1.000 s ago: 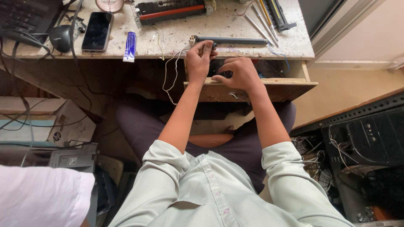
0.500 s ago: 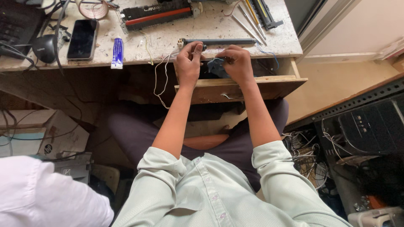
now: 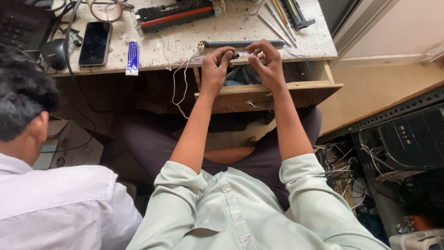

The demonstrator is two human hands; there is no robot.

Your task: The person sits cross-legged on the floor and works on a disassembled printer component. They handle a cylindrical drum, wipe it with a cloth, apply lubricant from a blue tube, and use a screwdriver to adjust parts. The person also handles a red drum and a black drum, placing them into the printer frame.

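Observation:
My left hand (image 3: 216, 68) and my right hand (image 3: 267, 64) meet over the open wooden drawer (image 3: 273, 95), fingers pinched on a small dark part (image 3: 238, 55) held between them. White wires (image 3: 179, 83) hang from the part down past the desk edge. A long dark roller rod (image 3: 243, 44) lies on the desk just beyond my fingertips. What sits inside the drawer is mostly hidden by my hands.
The speckled desk (image 3: 194, 39) carries a black and red printer unit (image 3: 173, 15), a phone (image 3: 95, 42), a blue tube (image 3: 132, 58), a mouse (image 3: 55, 53) and thin rods (image 3: 270, 21). Another person in a white shirt (image 3: 60, 199) sits at left. Computer cases and cables (image 3: 397, 148) fill the right.
My hands rose slightly from the drawer toward the desk edge. The view shifted, bringing the neighbouring person's head into sight at left.

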